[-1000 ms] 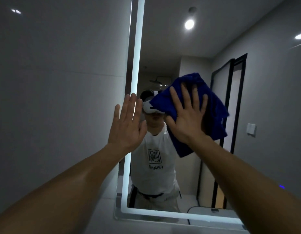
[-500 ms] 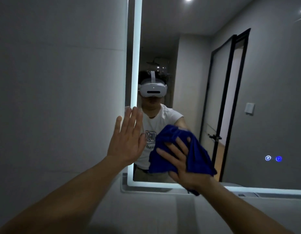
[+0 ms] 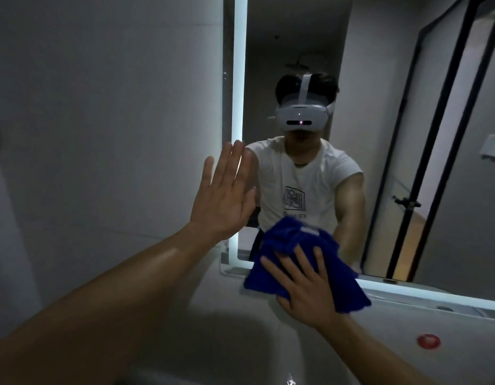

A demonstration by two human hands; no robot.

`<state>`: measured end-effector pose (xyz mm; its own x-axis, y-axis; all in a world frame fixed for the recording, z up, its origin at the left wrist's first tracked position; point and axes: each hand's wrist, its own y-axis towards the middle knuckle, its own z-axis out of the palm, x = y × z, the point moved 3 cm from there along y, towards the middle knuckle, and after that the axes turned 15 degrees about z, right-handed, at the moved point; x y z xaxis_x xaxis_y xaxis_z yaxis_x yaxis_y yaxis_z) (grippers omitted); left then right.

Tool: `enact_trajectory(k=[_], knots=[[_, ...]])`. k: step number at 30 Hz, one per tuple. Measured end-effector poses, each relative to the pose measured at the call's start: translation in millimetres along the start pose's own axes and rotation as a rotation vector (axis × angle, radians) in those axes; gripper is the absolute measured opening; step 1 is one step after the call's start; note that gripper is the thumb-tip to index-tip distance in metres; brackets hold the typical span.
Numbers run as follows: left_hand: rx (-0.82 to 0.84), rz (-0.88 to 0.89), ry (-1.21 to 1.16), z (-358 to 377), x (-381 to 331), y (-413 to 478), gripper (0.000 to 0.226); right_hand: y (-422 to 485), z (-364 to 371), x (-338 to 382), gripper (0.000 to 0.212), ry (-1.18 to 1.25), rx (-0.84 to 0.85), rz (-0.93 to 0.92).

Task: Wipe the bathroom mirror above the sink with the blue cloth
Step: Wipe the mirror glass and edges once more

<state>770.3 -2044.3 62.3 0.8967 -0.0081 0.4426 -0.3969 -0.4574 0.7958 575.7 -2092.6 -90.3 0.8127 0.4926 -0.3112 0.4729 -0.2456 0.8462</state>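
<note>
Fingers point(image 3: 298, 261) of the right hand point(image 3: 306, 291) lie spread and straight, pressing the blue cloth point(image 3: 290, 240) flat against the mirror point(image 3: 299, 37). The cloth bunches above the fingertips and hangs past the palm on both sides, its lower part lapping over the lit bottom edge point(image 3: 435, 297) of the glass. Just left of the fingers is the mirror's lower left corner, where that edge meets the lit left edge point(image 3: 238, 107). Above and to the right of the fingers the glass runs on open and uncovered. Up and to the left, the left hand point(image 3: 224, 198) is flat against the lit left edge, fingers straight and close together, holding nothing. Left of it is plain wall point(image 3: 102, 107). Below the fingers lies the dim sink point(image 3: 240, 343), and to their lower right a round red sticker point(image 3: 429, 341).
</note>
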Motion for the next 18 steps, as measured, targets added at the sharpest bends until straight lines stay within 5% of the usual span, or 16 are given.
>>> enact_trajectory(k=[5, 12, 18], knots=[[0.045, 0.004, 0.041, 3.5, -0.4, -17.8, 0.073, 6.9, -18.1, -25.6, 0.062, 0.121, -0.028, -0.127], [0.015, 0.085, 0.045, 5.1, 1.9, -29.7, 0.067, 126.6, -67.7, -37.1, 0.071, 0.032, -0.144, 0.305], [-0.008, 0.153, 0.071, -2.8, 41.0, -30.1, 0.067, 32.9, 0.2, 43.9, 0.072, 0.038, -0.043, 0.070]])
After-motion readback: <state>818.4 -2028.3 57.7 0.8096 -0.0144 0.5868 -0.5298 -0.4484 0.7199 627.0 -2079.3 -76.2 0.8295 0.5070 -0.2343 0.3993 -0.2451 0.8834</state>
